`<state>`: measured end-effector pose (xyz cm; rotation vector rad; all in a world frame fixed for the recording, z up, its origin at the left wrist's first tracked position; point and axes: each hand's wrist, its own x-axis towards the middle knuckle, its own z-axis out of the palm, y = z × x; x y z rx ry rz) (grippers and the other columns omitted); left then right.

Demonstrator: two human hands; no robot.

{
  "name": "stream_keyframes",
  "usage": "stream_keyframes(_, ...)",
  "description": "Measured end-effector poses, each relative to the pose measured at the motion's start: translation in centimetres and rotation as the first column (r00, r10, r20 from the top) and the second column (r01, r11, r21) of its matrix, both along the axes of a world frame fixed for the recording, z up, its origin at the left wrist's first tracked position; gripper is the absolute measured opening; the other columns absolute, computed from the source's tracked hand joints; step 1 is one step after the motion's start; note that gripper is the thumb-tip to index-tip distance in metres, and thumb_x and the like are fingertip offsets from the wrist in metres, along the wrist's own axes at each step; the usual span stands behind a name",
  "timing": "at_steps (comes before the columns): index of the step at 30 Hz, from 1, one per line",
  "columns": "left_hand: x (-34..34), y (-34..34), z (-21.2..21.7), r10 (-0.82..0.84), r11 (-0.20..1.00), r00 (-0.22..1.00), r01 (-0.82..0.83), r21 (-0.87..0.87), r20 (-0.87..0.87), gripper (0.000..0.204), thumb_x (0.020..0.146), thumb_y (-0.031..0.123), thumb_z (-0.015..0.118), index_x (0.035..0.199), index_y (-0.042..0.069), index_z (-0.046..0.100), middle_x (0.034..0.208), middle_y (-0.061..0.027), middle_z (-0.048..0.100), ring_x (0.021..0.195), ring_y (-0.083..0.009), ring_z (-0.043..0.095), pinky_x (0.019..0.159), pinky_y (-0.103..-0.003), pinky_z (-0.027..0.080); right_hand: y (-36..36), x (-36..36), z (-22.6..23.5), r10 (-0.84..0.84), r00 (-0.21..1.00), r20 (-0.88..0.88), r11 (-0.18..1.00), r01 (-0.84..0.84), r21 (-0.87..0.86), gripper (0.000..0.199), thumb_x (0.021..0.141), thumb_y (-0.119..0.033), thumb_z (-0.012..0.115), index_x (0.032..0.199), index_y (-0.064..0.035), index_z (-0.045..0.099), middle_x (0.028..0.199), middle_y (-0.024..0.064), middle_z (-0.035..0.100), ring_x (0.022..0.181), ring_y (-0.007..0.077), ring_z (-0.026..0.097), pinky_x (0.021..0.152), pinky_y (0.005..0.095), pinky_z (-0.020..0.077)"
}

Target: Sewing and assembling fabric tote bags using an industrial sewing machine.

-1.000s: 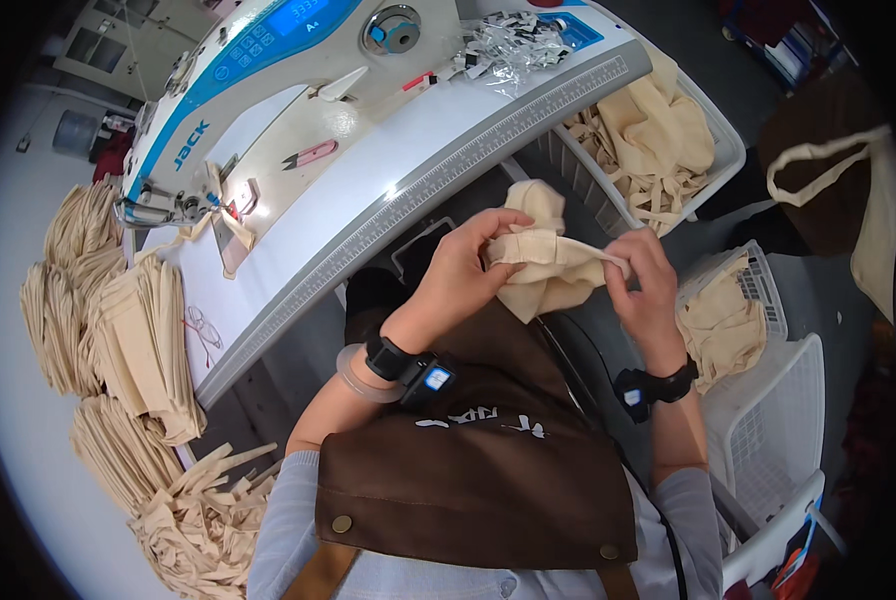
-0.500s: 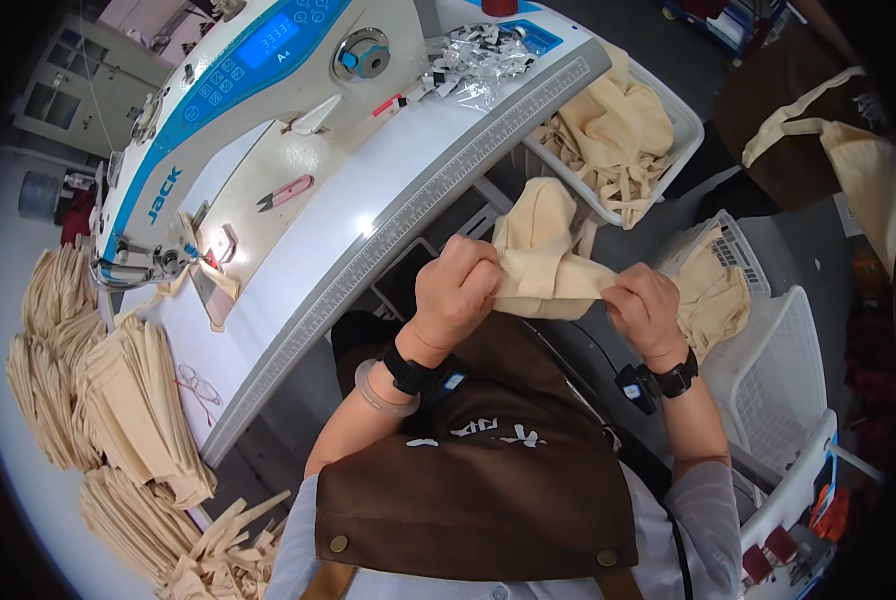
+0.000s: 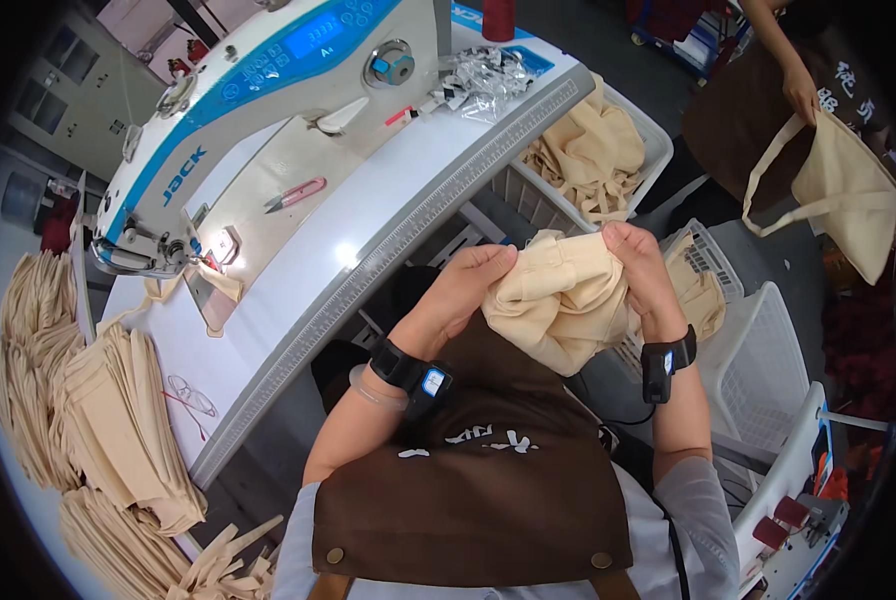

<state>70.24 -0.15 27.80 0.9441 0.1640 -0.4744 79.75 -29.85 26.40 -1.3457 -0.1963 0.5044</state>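
Between my two hands, in front of my brown apron, a cream cloth bag (image 3: pixel 558 315) hangs bunched from its upper hem. My left hand (image 3: pixel 468 285) pinches the left end of that hem between thumb and fingers. At the other end my right hand (image 3: pixel 643 265) grips the edge, thumb on top, and the hem is stretched between them. Folds hide the bag's inside. To the left stands a white and blue sewing machine (image 3: pixel 190 150), its lamp lit, with a cream strap (image 3: pixel 156 296) lying by the needle.
Pink thread snips (image 3: pixel 296 195) lie on the machine bed. Stacked cream cloth pieces (image 3: pixel 128 430) line the left side. A white bin (image 3: pixel 658 160) of cream cloth and a white basket (image 3: pixel 773 350) stand right. A co-worker's hand (image 3: pixel 800 92) holds a cream bag (image 3: pixel 848 200) at upper right.
The bag has been turned and spread, its hem now raised between my hands. My right hand has moved up. The co-worker's arm has come into view at the upper right.
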Motion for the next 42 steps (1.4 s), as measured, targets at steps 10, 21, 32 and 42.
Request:
stream_keyframes(10,-14.0,6.7,6.5,-0.276,0.928,0.893,0.15,0.341,0.355,0.053,0.106,0.009,0.08,0.156,-0.001,0.067,0.139,-0.0041,0.076,0.126,-0.0084,0.063,0.112,-0.029,0.052,3.9,-8.7,5.7,0.634,0.767,0.099,0.733,-0.554,-0.395,0.119,0.072,-0.031,0.106,0.174,-0.0143,0.045,0.168,0.0098,0.05,0.155,0.0253,0.048,0.128,0.0472,0.04)
stream_keyframes(21,-28.1,12.3,10.6,-0.104,0.957,0.892,-0.03,0.287,0.44,0.068,0.107,0.026,0.082,0.165,0.004,0.056,0.147,-0.0125,0.067,0.133,-0.019,0.063,0.115,-0.035,0.049,20.8,-19.6,5.9,0.858,0.448,0.253,0.512,-0.788,-0.342,0.077,0.095,-0.029,0.09,0.162,-0.006,0.059,0.172,0.0192,0.052,0.158,0.0315,0.053,0.128,0.0432,0.0441)
stream_keyframes(32,-37.3,15.2,14.7,0.114,0.265,0.705,-0.7,0.663,0.7,0.11,0.089,0.026,0.091,0.174,0.0,0.027,0.163,-0.0312,0.051,0.141,-0.0512,0.062,0.115,-0.048,0.055,33.6,-25.3,13.0,0.787,0.561,0.257,0.585,-0.81,-0.025,0.05,0.111,-0.019,0.071,0.156,-0.0005,0.059,0.148,0.0102,0.072,0.135,0.0206,0.069,0.111,0.0376,0.0584)
stream_keyframes(42,-48.9,23.7,22.3,0.879,-0.144,-0.131,-0.99,-0.007,0.459,0.045,0.11,0.017,0.071,0.152,0.002,0.064,0.135,-0.0109,0.076,0.119,-0.0209,0.076,0.106,-0.038,0.061,32.7,-20.6,12.1,0.725,0.606,0.328,0.676,-0.718,-0.167,0.039,0.115,-0.018,0.065,0.149,-0.0027,0.055,0.143,0.0125,0.065,0.109,0.016,0.076,0.074,0.0248,0.0582)
